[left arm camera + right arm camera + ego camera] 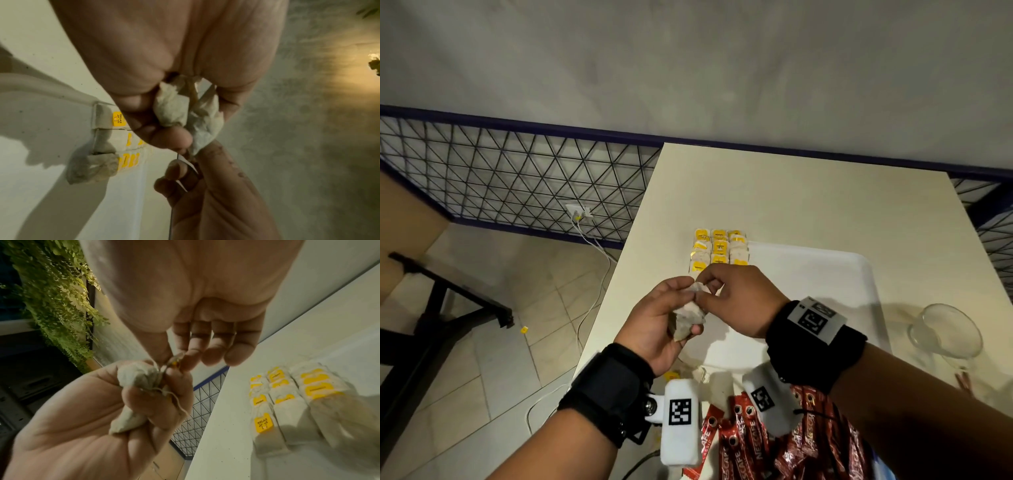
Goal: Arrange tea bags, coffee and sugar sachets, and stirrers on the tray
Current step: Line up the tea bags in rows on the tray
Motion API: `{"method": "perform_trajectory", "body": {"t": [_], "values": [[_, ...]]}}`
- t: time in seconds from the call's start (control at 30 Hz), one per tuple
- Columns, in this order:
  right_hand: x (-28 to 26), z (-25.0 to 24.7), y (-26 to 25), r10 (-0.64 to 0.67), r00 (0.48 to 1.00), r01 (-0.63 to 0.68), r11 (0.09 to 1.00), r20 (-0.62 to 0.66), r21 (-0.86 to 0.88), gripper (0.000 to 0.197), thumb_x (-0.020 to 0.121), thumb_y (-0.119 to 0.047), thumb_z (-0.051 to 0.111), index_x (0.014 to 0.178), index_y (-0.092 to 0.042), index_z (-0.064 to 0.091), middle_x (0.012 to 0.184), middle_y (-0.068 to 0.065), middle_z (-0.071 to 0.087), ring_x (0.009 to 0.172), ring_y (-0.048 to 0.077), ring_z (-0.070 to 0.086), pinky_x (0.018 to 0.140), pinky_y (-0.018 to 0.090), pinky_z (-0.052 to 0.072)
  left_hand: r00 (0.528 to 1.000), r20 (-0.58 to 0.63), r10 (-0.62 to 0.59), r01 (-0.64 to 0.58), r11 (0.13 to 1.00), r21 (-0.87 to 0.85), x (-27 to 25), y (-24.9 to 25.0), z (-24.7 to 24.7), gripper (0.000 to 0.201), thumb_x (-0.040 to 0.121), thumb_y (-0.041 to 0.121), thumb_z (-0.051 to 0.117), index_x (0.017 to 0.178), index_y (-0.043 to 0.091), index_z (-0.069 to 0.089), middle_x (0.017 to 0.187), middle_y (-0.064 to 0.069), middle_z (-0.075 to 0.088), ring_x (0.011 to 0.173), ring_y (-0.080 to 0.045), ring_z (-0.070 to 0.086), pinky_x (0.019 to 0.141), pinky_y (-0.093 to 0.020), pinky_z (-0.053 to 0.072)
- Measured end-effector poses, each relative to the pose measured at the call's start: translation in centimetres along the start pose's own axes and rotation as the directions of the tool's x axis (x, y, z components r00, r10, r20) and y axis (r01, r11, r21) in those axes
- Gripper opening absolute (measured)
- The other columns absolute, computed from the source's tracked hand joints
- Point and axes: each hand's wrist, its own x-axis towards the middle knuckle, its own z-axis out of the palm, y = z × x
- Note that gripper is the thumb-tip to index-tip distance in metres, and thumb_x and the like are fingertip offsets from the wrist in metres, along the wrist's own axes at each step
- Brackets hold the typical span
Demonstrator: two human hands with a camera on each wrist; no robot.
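A: Task thing first?
B: Bunch of loose tea bags (690, 317) cupped in the left hand (659, 325), fingers curled round them, held above the near left edge of the white tray (825, 270). Right hand (739, 301) pinches a tag or string at the top of the bunch with thumb and forefinger, other fingers loosely bent

A: How will they handle?
B: My read: light, soft, crushable paper. Strings look tangled in the right wrist view, so pulling one could drag others or tear a tag. Best taken by the tag or top fold, not the pouch

A: Already placed?
B: Three rows of tea bags with yellow tags (719, 251) at the tray's far left corner, touching each other

A: Anything else?
B: Red coffee sachets (750, 442) piled at the table's near edge, below the wrists. Clear glass (947, 330) right of the tray. Stirrers, sugar: can't tell

A: Stage?
B: Probably separating one bag to extend the rows
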Motion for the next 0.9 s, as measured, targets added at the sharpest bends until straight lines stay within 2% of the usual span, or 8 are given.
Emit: {"method": "perform_trajectory", "body": {"t": [0.07, 0.23, 0.4, 0.53, 0.63, 0.73, 0.83, 0.9], "values": [[-0.2, 0.1, -0.1, -0.025, 1.000, 0.025, 0.999, -0.010, 0.031, 0.015, 0.089, -0.034, 0.063, 0.098, -0.023, 0.065, 0.083, -0.006, 0.063, 0.065, 0.005, 0.051, 0.062, 0.020, 0.038, 0.999, -0.054, 0.006, -0.002, 0.997, 0.077, 0.1, 0.0, -0.1, 0.024, 0.083, -0.006, 0.043, 0.097, 0.009, 0.055, 0.078, -0.011, 0.066, 0.056, -0.019, 0.061, 0.042, -0.021, 0.042], [-0.2, 0.2, 0.7, 0.003, 0.996, 0.013, 0.984, -0.089, 0.177, 0.002, 0.090, -0.023, 0.063, 0.088, -0.024, 0.062, 0.074, -0.014, 0.054, 0.061, -0.001, 0.048, 0.059, 0.011, 0.035, 0.992, -0.118, -0.047, 0.051, 0.998, 0.023, -0.1, -0.2, -0.8, 0.031, 0.080, -0.006, 0.031, 0.096, 0.009, 0.053, 0.082, -0.016, 0.062, 0.057, -0.024, 0.063, 0.037, -0.017, 0.035], [0.2, 0.1, 1.9, 0.066, 0.993, -0.021, 0.906, -0.093, 0.424, 0.012, 0.087, -0.027, 0.065, 0.077, -0.031, 0.060, 0.069, -0.012, 0.053, 0.060, 0.012, 0.050, 0.064, 0.031, 0.045, 0.972, -0.227, -0.069, 0.049, 0.995, -0.090, 0.1, -0.5, -2.2, 0.012, 0.088, 0.008, 0.044, 0.084, 0.015, 0.054, 0.076, -0.004, 0.056, 0.042, -0.015, 0.045, 0.037, -0.015, 0.025], [0.1, -0.3, 2.1, 0.098, 0.991, -0.038, 0.863, -0.092, 0.503, 0.012, 0.083, -0.029, 0.064, 0.073, -0.037, 0.063, 0.069, -0.010, 0.056, 0.056, 0.016, 0.052, 0.059, 0.037, 0.046, 0.960, -0.243, 0.137, -0.071, 0.963, 0.261, 0.2, -0.4, -3.0, 0.012, 0.092, 0.014, 0.060, 0.080, 0.013, 0.057, 0.070, -0.004, 0.053, 0.043, -0.018, 0.039, 0.040, -0.018, 0.025], [0.2, -0.6, 2.1, 0.122, 0.986, -0.051, 0.870, -0.114, 0.490, 0.011, 0.082, -0.030, 0.065, 0.073, -0.036, 0.063, 0.069, -0.009, 0.057, 0.058, 0.015, 0.053, 0.062, 0.042, 0.050, 0.915, -0.140, 0.379, -0.233, 0.779, 0.583, 0.0, -0.1, -2.6, 0.008, 0.086, 0.017, 0.070, 0.085, 0.022, 0.063, 0.071, -0.001, 0.055, 0.047, -0.018, 0.041, 0.045, -0.023, 0.033], [0.3, -0.4, 2.0, 0.135, 0.983, -0.073, 0.905, -0.121, 0.419, 0.003, 0.078, -0.034, 0.062, 0.077, -0.035, 0.060, 0.062, -0.009, 0.055, 0.060, 0.016, 0.055, 0.069, 0.046, 0.053, 0.850, 0.113, 0.514, -0.333, 0.359, 0.872, -0.5, -0.2, -2.0, 0.032, 0.072, 0.030, 0.083, 0.095, 0.038, 0.061, 0.075, 0.012, 0.059, 0.058, -0.004, 0.052, 0.059, -0.019, 0.044], [0.4, -0.2, 1.6, 0.135, 0.987, -0.086, 0.898, -0.085, 0.431, 0.003, 0.080, -0.027, 0.062, 0.080, -0.029, 0.060, 0.056, -0.007, 0.055, 0.055, 0.018, 0.057, 0.064, 0.042, 0.052, 0.781, 0.314, 0.540, -0.349, -0.041, 0.936, -0.5, -0.5, -1.1, 0.039, 0.072, 0.050, 0.073, 0.104, 0.029, 0.066, 0.088, 0.010, 0.064, 0.079, -0.008, 0.059, 0.074, -0.023, 0.048], [0.2, -0.3, 1.0, 0.135, 0.989, -0.090, 0.864, -0.056, 0.495, 0.005, 0.085, -0.023, 0.061, 0.081, -0.023, 0.062, 0.056, -0.007, 0.057, 0.051, 0.016, 0.053, 0.059, 0.037, 0.045, 0.722, 0.371, 0.584, -0.378, -0.117, 0.919, 0.1, -0.9, -0.9, 0.026, 0.082, 0.045, 0.063, 0.092, 0.023, 0.071, 0.081, 0.006, 0.065, 0.074, -0.012, 0.060, 0.068, -0.027, 0.050]]}}
